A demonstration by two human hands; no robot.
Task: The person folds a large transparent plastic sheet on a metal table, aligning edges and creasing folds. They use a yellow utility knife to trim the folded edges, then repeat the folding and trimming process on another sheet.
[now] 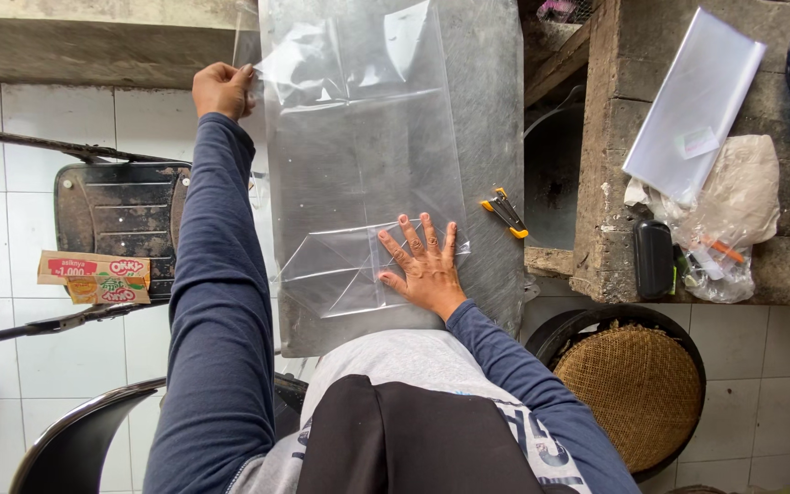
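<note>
Right hand (427,265) spread flat on plastic sheet (358,155) — left hand (221,89) pinches its far edge.

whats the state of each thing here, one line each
left hand: closed on the far edge of the plastic sheet
right hand: flat, fingers spread, pressing the near folded end
clear plastic sheet: stretched along the metal board, near end folded
utility knife: lying on the board, untouched
stack of clear bags: lying flat on the bench
woven basket: on the floor

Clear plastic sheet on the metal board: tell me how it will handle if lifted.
The clear plastic sheet probably flops: it creases and folds under the right hand. Likely light and slippery, since the left hand holds its far edge up.
</note>
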